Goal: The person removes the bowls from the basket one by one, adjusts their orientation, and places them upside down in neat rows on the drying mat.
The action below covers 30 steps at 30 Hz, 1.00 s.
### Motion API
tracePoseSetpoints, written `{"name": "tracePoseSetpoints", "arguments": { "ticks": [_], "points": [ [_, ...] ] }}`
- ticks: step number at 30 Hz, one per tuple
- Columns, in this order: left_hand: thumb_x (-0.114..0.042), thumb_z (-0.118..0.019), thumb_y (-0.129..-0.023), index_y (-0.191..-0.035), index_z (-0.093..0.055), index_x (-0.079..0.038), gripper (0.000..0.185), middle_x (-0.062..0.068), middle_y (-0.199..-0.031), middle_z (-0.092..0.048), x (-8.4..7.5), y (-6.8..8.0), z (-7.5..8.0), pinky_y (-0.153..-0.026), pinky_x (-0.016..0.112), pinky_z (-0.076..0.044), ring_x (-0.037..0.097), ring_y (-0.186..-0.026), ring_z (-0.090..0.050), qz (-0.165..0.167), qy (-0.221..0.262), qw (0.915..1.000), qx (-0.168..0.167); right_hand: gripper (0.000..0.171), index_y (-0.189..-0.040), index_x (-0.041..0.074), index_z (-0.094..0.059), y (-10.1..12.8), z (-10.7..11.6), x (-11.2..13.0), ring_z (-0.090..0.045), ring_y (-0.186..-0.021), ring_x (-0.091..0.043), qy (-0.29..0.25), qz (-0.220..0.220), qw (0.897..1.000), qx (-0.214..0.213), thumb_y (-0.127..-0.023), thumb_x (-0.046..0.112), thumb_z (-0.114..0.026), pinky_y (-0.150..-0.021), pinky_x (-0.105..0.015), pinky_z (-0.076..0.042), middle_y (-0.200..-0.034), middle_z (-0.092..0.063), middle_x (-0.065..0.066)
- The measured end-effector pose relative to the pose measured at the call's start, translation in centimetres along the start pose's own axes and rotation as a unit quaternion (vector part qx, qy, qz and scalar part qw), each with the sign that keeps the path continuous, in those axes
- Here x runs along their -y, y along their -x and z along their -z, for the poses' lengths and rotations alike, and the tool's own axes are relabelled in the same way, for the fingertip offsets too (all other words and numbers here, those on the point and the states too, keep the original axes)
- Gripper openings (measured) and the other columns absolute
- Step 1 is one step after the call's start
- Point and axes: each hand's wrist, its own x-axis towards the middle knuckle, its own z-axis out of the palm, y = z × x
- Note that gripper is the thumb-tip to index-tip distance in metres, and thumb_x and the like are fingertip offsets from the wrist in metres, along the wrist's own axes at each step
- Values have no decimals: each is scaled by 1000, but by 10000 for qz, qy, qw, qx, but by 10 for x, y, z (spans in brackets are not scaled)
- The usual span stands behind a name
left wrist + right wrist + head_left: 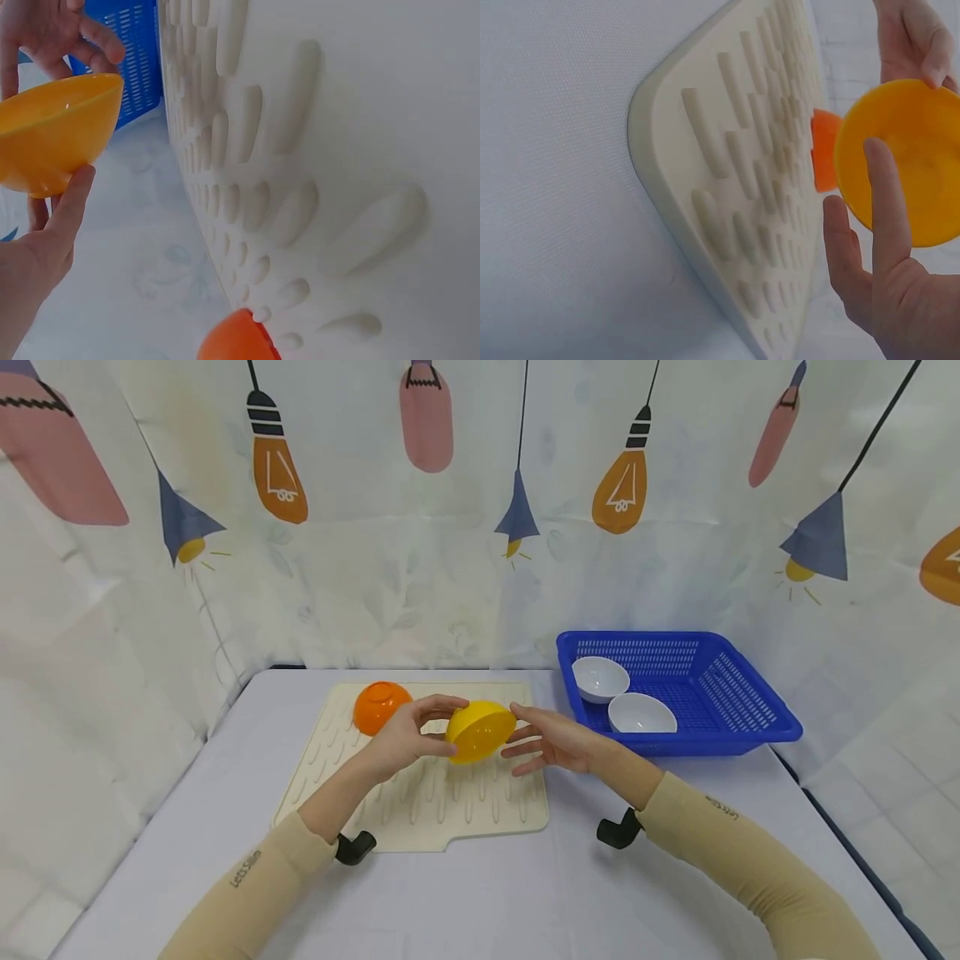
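A yellow bowl (480,732) is held tilted on its side above the cream ridged drying mat (420,802). My left hand (438,727) grips it, thumb on the rim and fingers below. In the left wrist view the thumb (71,210) lies against the yellow bowl (52,135). My right hand (525,739) is spread with straight fingers at the bowl's right side; I cannot tell whether it touches. In the right wrist view its fingers (877,225) lie in front of the yellow bowl (907,157). An orange bowl (381,704) sits upside down on the mat's far left corner.
A blue slotted basket (750,727) stands at the right of the table, with two white bowls (600,678) (641,713) inside. Lamp-printed curtains close off the back and both sides. The pale table (480,893) extends toward me in front of the mat.
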Motion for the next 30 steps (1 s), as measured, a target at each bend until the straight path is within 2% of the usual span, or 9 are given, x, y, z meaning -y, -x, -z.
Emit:
{"name": "tracePoseSetpoints", "arguments": {
  "ticks": [5, 13, 18, 25, 30],
  "points": [
    [3, -80, -85, -138, -61, -11, 57, 7, -140, -56, 0, 0, -4, -107, 45, -47, 32, -130, -51, -339, -105, 9994, 47, 65, -149, 11, -44, 2, 0, 0, -55, -130, -43, 39, -6, 10000, -30, -102, 56, -54, -88, -48, -58, -145, -49, -24],
    [5, -84, -82, -131, -66, -16, 57, 1, -139, -53, 2, 2, -12, -107, 52, -46, 25, -133, -47, -984, -872, 9913, -118, 64, -151, 9, -38, 2, 3, -1, -57, -127, -43, -128, -70, 9999, 64, -106, 54, -46, -88, -48, -59, -150, -42, -31],
    [6, -83, -81, -130, -68, -16, 55, 2, -138, -52, 3, 3, -16, -108, 51, -46, 26, -132, -50, -1308, -1458, 9805, -146, 66, -153, 8, -29, 3, 3, 1, -56, -129, -43, -155, -77, 9998, 72, -107, 53, -44, -89, -48, -58, -151, -41, -30],
    [5, -84, -80, -126, -72, -21, 54, 1, -139, -51, 5, 6, -18, -109, 52, -43, 26, -132, -47, -1593, -2333, 9591, -199, 74, -153, 8, -31, 3, 2, -2, -54, -131, -45, -201, -35, 9997, 123, -103, 58, -51, -88, -48, -58, -143, -49, -25],
    [7, -84, -78, -124, -73, -21, 55, 4, -139, -50, 8, 4, -19, -109, 52, -43, 29, -134, -46, -1978, -2626, 9443, -91, 72, -154, 7, -29, 3, 0, -3, -54, -131, -45, -222, -13, 9997, 125, -104, 56, -49, -88, -49, -58, -145, -49, -23]
  ]
}}
